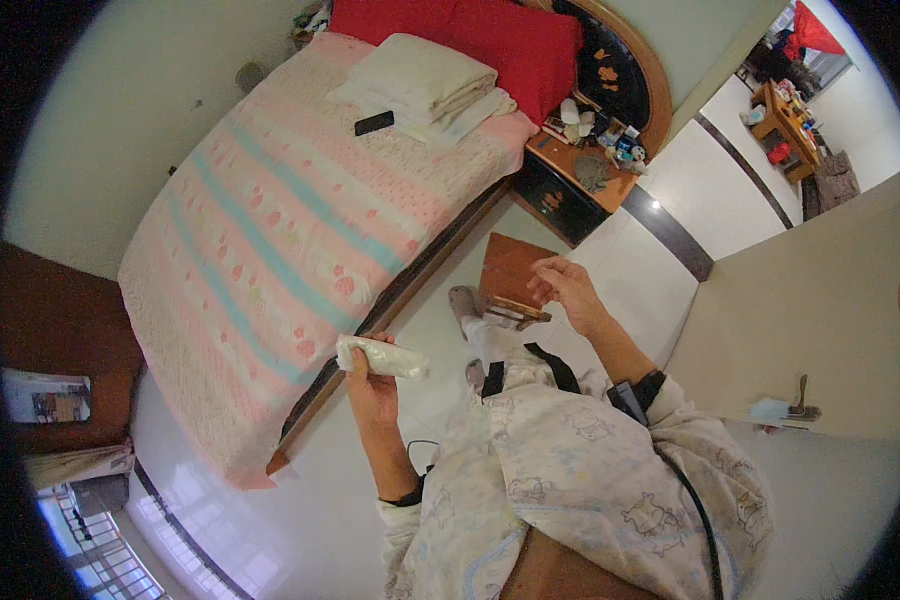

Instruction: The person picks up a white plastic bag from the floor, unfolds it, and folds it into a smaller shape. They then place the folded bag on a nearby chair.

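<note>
My left hand (375,396) grips a white cylindrical roll (394,361) that looks wrapped in clear plastic. My thumb lies across its near side, and the roll is held level beside the bed's edge. What the roll is made of cannot be told. My right hand (574,291) is raised with fingers loosely bent, and nothing shows in it. Below that hand stands a small brown wooden stool (511,259), partly hidden by it. The bed (270,247), with a pink, white and blue striped cover, stretches away to the left.
Folded white bedding (420,75) and a black phone or remote (374,123) lie on the bed, near red pillows (529,56). A cluttered nightstand (559,161) stands by the headboard (652,67). Right of it, a doorway opens onto another room. A door (817,322) stands on the right.
</note>
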Demonstrator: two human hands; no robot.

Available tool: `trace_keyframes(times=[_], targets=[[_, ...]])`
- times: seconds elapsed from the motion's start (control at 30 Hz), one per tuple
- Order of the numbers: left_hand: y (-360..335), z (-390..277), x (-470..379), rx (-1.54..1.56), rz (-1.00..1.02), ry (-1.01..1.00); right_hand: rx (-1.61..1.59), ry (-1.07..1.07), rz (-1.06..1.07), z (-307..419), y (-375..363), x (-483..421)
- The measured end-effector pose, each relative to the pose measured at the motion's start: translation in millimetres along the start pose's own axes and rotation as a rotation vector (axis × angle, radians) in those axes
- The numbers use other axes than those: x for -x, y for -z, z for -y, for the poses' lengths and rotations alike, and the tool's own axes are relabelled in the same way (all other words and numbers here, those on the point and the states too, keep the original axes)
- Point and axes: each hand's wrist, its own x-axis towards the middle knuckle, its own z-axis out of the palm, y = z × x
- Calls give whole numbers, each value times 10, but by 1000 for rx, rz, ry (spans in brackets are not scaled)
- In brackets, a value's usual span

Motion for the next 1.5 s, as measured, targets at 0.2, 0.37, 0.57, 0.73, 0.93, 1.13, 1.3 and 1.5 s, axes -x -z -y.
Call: trace_keyframes(times=[0.2, 0.37, 0.57, 0.73, 0.93, 1.13, 1.3, 1.5], targets=[[-80, 141, 10, -71, 93, 73, 67, -61, 74, -93, -230, 35], [-363, 280, -20, -208, 129, 64, 195, -11, 293, -163, -624, 50], [-708, 342, -23, -231, 197, 134, 430, 20, 624, 26, -933, 251], [-752, 398, 0, -188, 196, 180, 297, -78, 625, 76, -946, 258], [-718, 489, -84, -233, 123, 92, 344, -47, 568, -1, -903, 148], [-789, 627, -211, -190, 75, 80, 408, 24, 604, 22, -779, -1], [-1022, 771, -409, -162, 53, 66, 312, -21, 660, 135, -475, -161], [-1460, 1135, -676, -170, 143, 140, 346, -61, 515, 334, -34, -321]])
